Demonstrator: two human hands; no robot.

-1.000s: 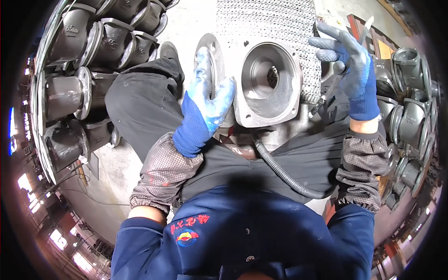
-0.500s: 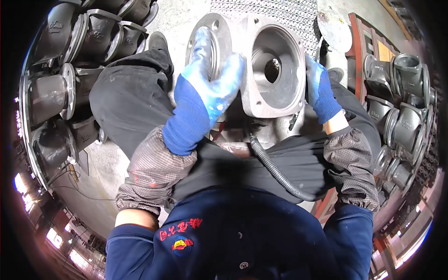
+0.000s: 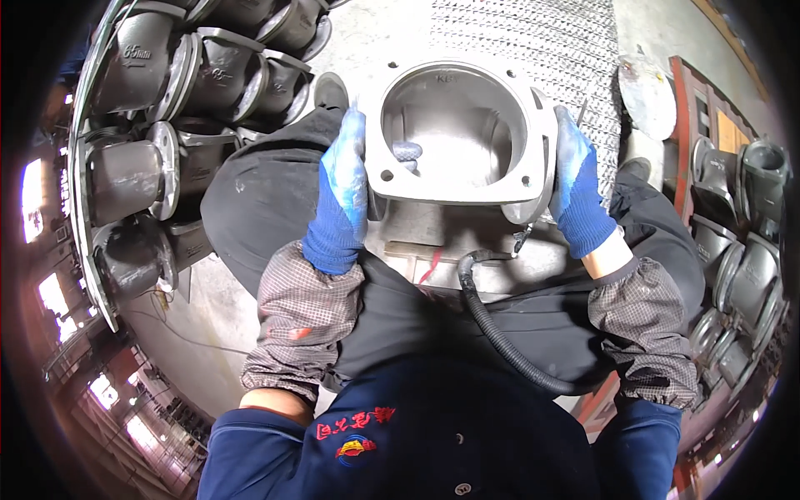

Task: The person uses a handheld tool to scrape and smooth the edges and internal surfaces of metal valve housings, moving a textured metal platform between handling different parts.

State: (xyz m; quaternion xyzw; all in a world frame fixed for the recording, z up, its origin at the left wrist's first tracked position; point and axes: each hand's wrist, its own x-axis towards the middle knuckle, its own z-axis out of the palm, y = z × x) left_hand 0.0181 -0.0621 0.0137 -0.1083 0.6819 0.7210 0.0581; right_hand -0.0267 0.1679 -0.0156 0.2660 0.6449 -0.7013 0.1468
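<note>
A grey cast-metal valve body (image 3: pixel 457 197) is between my two blue-gloved hands, its square flange and wide round bore facing up toward me. My left hand (image 3: pixel 343 179) grips its left side, and a gloved fingertip shows inside the bore at the lower left. My right hand (image 3: pixel 577 171) closes on the round flange at the right side; its fingers are partly hidden behind the metal. Bolt holes mark the flange's corners. Below the casting, a black corrugated hose (image 3: pixel 492 333) curves down across my lap.
Dark valve castings (image 3: pixel 125 179) are stacked at the left. More castings (image 3: pixel 742 200) stand at the right beside a red metal frame (image 3: pixel 682 125). A patterned metal mat (image 3: pixel 533 33) covers the floor ahead, with a pale round disc (image 3: pixel 647 96) beside it. A thin cable (image 3: pixel 192 342) trails at lower left.
The valve body has been turned, so its square flange and bore now face me instead of sitting at the right. My left hand has moved from its near face to its left side.
</note>
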